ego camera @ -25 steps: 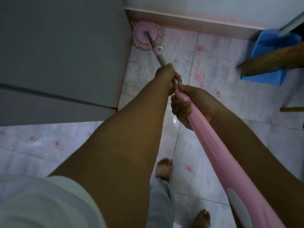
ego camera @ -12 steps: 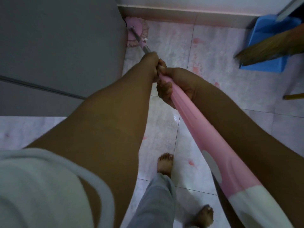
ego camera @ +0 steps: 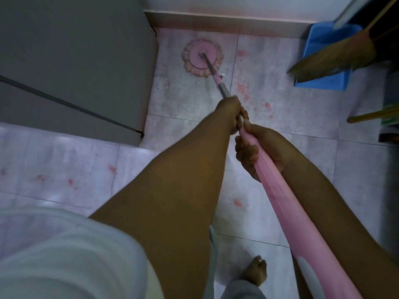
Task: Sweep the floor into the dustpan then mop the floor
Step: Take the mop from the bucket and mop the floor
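One round pink mop head lies flat on the pale tiled floor, near the skirting and beside a grey cabinet. Its handle runs back to the person. The left hand grasps the metal section, and the right hand grasps the pink section just behind it. A blue dustpan and a straw broom sit well right of the mop head. One bare foot is on the tiles.
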`<action>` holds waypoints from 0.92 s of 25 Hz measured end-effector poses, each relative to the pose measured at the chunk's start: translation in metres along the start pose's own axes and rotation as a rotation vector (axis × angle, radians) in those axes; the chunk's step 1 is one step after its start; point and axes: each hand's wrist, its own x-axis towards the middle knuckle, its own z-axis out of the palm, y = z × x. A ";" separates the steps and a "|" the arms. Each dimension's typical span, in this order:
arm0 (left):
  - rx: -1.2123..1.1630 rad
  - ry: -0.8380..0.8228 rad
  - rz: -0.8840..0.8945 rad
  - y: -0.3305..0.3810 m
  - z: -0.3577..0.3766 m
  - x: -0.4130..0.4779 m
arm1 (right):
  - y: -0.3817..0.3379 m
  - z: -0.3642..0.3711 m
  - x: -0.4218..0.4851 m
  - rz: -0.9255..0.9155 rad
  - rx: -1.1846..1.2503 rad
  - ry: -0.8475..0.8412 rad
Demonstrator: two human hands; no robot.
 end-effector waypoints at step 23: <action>-0.279 0.108 0.034 -0.209 -0.041 -0.115 | 0.176 -0.059 -0.098 0.192 -0.229 0.096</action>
